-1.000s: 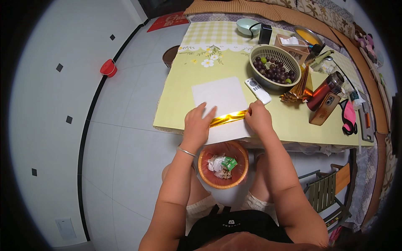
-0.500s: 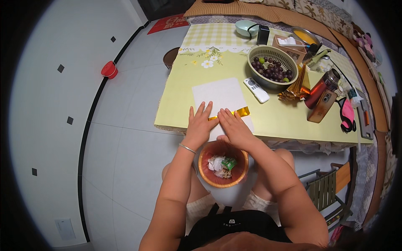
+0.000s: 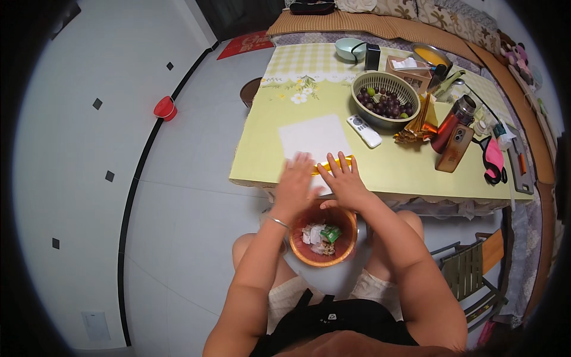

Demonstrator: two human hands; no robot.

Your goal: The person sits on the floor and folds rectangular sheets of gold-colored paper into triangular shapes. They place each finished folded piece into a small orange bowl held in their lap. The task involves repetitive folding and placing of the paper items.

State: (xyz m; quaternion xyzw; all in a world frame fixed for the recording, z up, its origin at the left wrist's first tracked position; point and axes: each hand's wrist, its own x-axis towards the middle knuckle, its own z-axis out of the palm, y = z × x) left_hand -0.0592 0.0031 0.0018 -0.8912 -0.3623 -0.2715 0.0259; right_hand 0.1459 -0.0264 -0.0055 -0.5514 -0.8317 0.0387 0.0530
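A white sheet of paper (image 3: 312,135) lies flat near the front edge of the table. Across its near part runs a narrow strip of gold foil (image 3: 315,171), partly hidden by my hands. My right hand (image 3: 346,185) rests palm down with its fingers spread over the strip's right part. Beside it, my left hand (image 3: 294,184) is over the paper's near left part, blurred by motion, fingers stretched out and thumb apart. Neither hand grips anything. Below the table edge, between my knees, stands a round bin (image 3: 297,253) with crumpled white and green scraps in it.
On the table's right stand a colander of grapes (image 3: 386,106), a white remote control (image 3: 364,131), folded gold foil sheets (image 3: 416,130), a red thermos (image 3: 450,128) and a phone (image 3: 455,149). A pink and black eye mask (image 3: 492,157) lies farther right. A folding chair (image 3: 464,276) stands below.
My hands have drawn apart; the left now blurs with movement and sits nearer me. The right hand's fingers have spread, and less of the gold strip's right end shows. The whole view has shifted slightly.
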